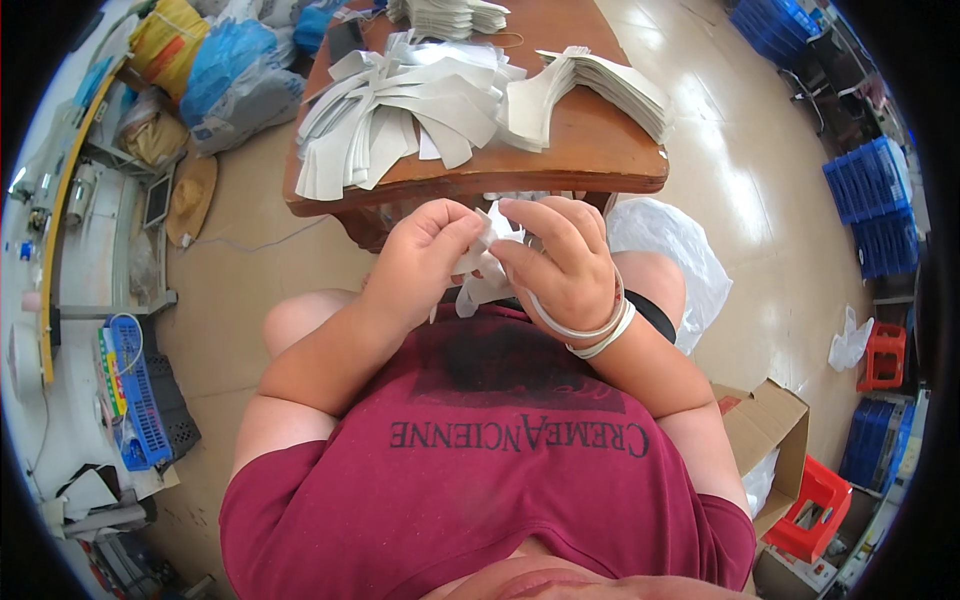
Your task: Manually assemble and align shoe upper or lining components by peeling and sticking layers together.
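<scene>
Above my lap, my left hand [428, 243] is closed, its thumb and fingertips pinching a thin white cut piece [497, 232]. The piece looks like cloth or soft sheet material; which of the two I cannot tell. From the other side my right hand [568, 250] grips the same piece between thumb and curled fingers, with white bands around the wrist. More white material hangs below the fingers, partly hidden by the hands. Just beyond, a fanned pile of white cut pieces [400, 115] lies on the brown wooden table [560, 180].
A bent stack of white pieces [610, 95] drapes on the table's right; another stack [450, 15] is farther back. A white plastic bag [670, 245] stands by my right knee. Right are a cardboard box [770, 435], red stool [812, 510] and blue crates [868, 185]. Full bags [235, 85] stand far left.
</scene>
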`<state>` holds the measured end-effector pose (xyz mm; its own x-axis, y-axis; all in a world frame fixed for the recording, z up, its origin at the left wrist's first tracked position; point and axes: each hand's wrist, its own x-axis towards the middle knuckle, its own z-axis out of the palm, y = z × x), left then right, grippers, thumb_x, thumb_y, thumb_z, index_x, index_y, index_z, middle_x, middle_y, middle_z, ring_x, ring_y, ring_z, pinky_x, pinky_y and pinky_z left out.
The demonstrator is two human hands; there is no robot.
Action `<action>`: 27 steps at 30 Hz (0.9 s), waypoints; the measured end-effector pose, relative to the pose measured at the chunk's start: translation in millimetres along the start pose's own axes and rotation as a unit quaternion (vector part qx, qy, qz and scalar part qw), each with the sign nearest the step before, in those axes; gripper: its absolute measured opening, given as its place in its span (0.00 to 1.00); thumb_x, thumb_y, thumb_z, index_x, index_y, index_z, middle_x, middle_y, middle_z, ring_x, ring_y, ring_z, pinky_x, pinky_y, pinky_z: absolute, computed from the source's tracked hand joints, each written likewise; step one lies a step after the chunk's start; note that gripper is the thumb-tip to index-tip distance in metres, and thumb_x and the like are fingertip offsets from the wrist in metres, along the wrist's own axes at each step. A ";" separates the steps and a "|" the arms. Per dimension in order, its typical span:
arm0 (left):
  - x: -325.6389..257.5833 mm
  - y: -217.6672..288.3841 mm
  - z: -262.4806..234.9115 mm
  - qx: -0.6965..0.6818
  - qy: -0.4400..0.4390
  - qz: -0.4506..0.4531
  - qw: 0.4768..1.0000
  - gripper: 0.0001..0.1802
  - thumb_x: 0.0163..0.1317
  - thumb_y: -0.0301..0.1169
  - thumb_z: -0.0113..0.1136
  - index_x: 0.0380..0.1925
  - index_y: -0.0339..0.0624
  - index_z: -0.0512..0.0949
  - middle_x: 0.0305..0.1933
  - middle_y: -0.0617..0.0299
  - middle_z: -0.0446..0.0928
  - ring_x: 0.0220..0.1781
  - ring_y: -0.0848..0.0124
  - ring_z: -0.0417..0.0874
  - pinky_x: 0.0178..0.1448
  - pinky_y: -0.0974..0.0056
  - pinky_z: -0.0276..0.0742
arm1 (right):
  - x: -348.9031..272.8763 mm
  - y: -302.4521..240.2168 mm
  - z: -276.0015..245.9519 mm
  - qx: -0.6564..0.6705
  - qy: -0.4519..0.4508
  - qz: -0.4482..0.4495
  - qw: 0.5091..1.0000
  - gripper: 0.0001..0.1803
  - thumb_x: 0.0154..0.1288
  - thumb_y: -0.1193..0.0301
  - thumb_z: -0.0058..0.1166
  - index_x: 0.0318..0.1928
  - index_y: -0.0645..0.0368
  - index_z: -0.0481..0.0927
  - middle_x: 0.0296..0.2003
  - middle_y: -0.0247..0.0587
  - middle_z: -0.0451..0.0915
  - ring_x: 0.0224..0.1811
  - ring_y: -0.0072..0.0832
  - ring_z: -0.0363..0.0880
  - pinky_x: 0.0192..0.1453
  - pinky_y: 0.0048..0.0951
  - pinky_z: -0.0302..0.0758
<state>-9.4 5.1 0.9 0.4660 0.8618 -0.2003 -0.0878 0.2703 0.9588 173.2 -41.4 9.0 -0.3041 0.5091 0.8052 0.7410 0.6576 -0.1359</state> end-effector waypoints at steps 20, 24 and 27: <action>17.9 -13.0 -24.1 -0.087 -0.045 -0.018 0.995 0.13 0.69 0.34 0.60 0.46 0.38 0.73 0.35 0.62 0.79 0.32 0.75 0.80 0.35 0.71 0.76 | -2.8 9.0 -1.8 0.260 -0.065 -0.015 0.963 0.19 0.49 0.90 0.56 0.38 0.56 0.68 0.43 0.44 0.85 0.51 0.43 0.83 0.54 0.43 0.76; 20.8 0.7 -20.2 -0.066 -0.034 0.012 0.997 0.12 0.69 0.33 0.59 0.46 0.38 0.74 0.34 0.59 0.80 0.34 0.70 0.83 0.39 0.69 0.79 | -3.8 7.4 -4.6 0.322 -0.095 -0.065 0.940 0.20 0.49 0.90 0.56 0.38 0.55 0.68 0.39 0.43 0.84 0.49 0.41 0.84 0.54 0.45 0.76; 29.2 10.3 -23.0 -0.092 0.068 -0.022 0.993 0.10 0.70 0.31 0.56 0.46 0.38 0.74 0.34 0.57 0.81 0.31 0.68 0.84 0.39 0.65 0.81 | -2.9 8.4 -6.3 0.389 -0.105 -0.072 0.912 0.18 0.49 0.88 0.58 0.37 0.57 0.70 0.32 0.42 0.81 0.40 0.40 0.84 0.49 0.44 0.77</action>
<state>-16.9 42.9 0.3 0.3517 0.8938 -0.2782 -0.2347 0.3719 0.8981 184.1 -40.9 9.1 -0.5334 0.4277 0.7298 0.0596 0.8796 -0.4719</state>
